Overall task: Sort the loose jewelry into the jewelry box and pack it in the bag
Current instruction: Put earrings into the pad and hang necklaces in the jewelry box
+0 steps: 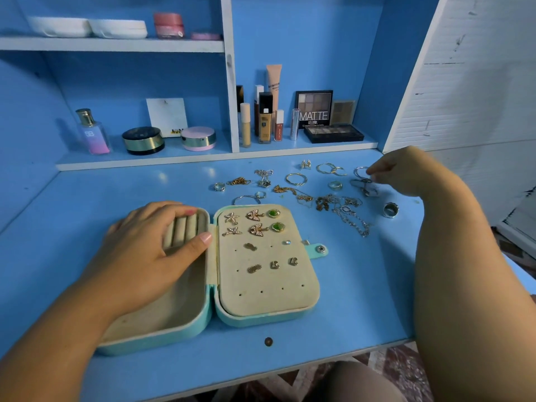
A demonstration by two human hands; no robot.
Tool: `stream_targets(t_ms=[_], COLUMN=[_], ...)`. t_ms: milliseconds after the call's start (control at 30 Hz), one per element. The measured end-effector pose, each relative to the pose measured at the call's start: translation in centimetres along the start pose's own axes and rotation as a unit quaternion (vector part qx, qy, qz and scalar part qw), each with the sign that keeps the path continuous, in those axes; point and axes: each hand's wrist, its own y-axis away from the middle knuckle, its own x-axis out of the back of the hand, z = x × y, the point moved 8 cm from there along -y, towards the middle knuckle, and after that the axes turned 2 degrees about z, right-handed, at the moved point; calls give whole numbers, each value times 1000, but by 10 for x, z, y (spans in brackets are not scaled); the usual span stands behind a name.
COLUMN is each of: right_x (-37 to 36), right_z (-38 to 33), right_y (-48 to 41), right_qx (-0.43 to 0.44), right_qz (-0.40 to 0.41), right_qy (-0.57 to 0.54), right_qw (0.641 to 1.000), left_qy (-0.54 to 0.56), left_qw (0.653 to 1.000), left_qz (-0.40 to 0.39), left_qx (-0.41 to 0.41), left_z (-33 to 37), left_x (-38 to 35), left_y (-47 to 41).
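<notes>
Jewelry box [262, 304] lies open flat near the worktop's [348, 300] front edge. Its hinge and long axis run front to back, and its snap tab [317, 249] points right. It looks light and rigid, best steadied by its rim. The left hand [150, 245] rests flat on the ring rolls [185, 227]. The loose chains [348, 216] look limp and tangle-prone. At the far right edge, the right hand [406, 172] bunches its fingers at a silver piece [362, 184]; I cannot tell whether it has hold of it.
</notes>
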Motion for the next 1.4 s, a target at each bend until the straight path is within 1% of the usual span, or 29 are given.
stream_targets(t_ms=[33, 100, 233, 300, 367, 500, 600, 700, 1000, 1133, 1300, 1400], right_x=[5, 9, 1, 0, 0, -15, -30, -40, -47, -48, -48, -44], right_z=[5, 13, 12, 10, 9, -2, -17, -26, -42, -53, -54, -53], right_y=[0, -1, 0, 4, 9, 22, 28, 28, 27, 30, 35, 32], right_qx=[-8, -21, -23, -23, -20, 8, 36, 54, 91, 107, 99, 94], right_qz=[21, 32, -14, -45, -87, -217, -259, -259, -215, -197, -219, -201], right_qy=[-10, 0, 33, 50, 94, 190, 208, 200, 211, 184, 183, 158], right_qw=[1000, 999, 999, 997, 992, 957, 942, 943, 949, 957, 953, 962], left_qy=[1, 4, 4, 6, 6, 6, 1, -2, 0, 0, -2, -5], left_qw=[1000, 1000, 1000, 1000, 1000, 1000, 1000, 1000, 1000, 1000, 1000, 1000], left_qz=[1, 2, -1, -2, 0, 1, -2, -8, -7, -7, -3, -5], left_qx=[0, 1, 0, -1, -2, 3, 2, 6, 7, 7, 6, 5], left_z=[0, 0, 0, 0, 0, -1, 0, 1, 1, 0, 1, 1], left_x=[0, 1, 1, 1, 1, 2, 1, 0, 1, 1, 2, 1], left_y=[0, 0, 0, 0, 0, 0, 0, 0, 1, 1, 1, 1])
